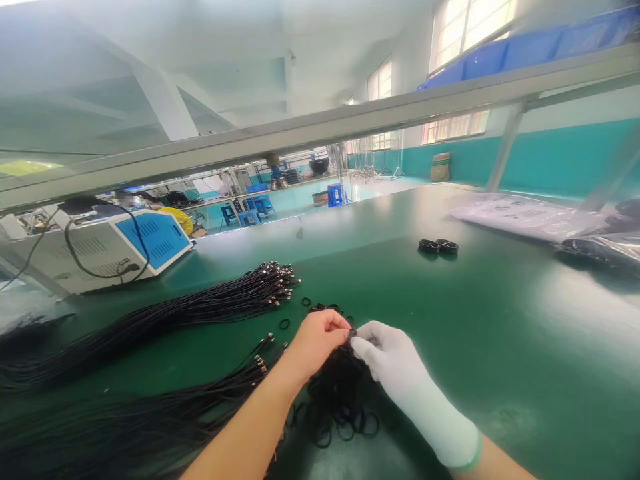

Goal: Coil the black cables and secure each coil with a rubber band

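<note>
Your counter (475, 333) has a smooth green top that catches a pale glare to the right of the pile of black loops (345, 390). Far beyond the pile, the room shows a pale floor, blue plastic stools (336, 195), a white-and-teal wall (570, 157) and bright windows (473, 27). A long metal rail (300, 137) crosses above and beyond the pile, with blue bins (540, 50) over its right part.

The pile is a tangle of thin, rounded rings, with a loose loop (285, 325) lying just to its left. Also left of the pile run two bundles of slim black cables with shiny metal plugs: the farther bundle (200, 313) and the nearer bundle (195, 407). Past them, far left of the pile, stands a boxy machine (155, 240) with a vented blue panel. Beyond and right of the pile sit two round black coils (439, 247), side by side, and farther right a crinkled clear plastic sheet (520, 217).

Your bare left hand (317, 343) and your right hand (390, 357), in a white knit glove, meet over the pile's far part. Each grip is pinched nearly closed on a small black piece (353, 333); it is too covered to tell its shape.
</note>
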A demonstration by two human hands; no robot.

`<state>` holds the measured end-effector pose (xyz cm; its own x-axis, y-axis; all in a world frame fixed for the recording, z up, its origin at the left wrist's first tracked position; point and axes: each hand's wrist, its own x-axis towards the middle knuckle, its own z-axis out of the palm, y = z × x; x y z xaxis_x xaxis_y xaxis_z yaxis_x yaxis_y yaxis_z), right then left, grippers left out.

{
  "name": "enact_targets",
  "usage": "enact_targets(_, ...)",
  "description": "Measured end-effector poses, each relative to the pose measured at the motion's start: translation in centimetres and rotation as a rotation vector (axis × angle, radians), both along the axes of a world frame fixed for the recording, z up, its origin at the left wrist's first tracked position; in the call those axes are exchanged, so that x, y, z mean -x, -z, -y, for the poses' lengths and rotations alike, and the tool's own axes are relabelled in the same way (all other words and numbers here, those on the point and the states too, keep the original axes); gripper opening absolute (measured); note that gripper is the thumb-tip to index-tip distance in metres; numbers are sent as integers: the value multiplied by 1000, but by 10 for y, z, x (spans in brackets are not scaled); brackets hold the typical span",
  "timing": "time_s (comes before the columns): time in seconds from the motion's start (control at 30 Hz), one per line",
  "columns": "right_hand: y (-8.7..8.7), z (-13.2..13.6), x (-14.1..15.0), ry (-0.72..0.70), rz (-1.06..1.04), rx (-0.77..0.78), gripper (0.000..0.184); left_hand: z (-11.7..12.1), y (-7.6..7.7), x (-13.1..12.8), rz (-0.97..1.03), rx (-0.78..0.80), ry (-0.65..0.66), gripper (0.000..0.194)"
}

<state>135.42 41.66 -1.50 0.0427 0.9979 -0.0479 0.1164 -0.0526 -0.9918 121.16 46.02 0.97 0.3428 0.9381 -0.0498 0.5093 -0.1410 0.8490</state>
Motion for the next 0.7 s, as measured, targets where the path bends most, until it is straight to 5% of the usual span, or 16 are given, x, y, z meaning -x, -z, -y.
enact_targets(0.33,5,-4,0,-136,-187,90,11,37,-14,5,103,-38,-35,15)
enact_targets(0.43,3,-3,-3,-209,-177,121,10,34,-9,16,364,103,-124,14)
enact_targets(0.53,0,-1,-6,-270,-107,166,8,28,-4,31,641,284,-213,16)
enact_targets(0.7,0,7,-6,-311,239,73,6,33,-3,47,721,388,-206,15)
